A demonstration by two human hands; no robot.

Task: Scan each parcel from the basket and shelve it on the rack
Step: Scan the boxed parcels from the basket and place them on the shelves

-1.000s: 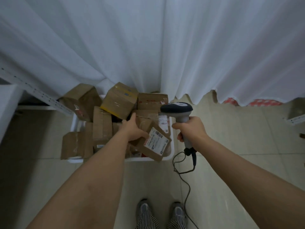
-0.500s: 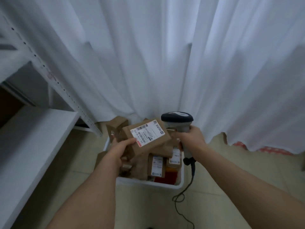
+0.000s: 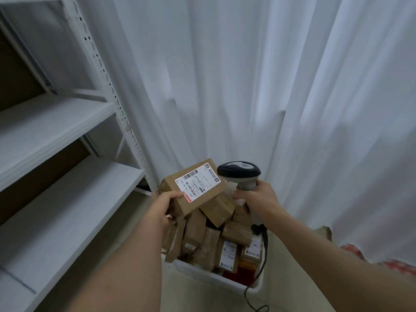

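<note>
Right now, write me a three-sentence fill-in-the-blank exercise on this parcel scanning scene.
1. The left hand holds a cardboard ____ with its white label facing up.
2. The right hand grips the handle of the ____.
3. The rack stands to the person's ____.

Missing words: parcel; scanner; left

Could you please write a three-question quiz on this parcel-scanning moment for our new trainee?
1. True or false: the left hand holds a parcel with its label facing up.
2. What does the right hand grip? A) a tape roll B) a scanner C) a pen
3. On which side of the basket does the rack stand?

Key
1. True: the white label with barcodes faces the camera.
2. B: a corded scanner, its head beside the parcel's label.
3. The person's left, with white shelves.
</note>
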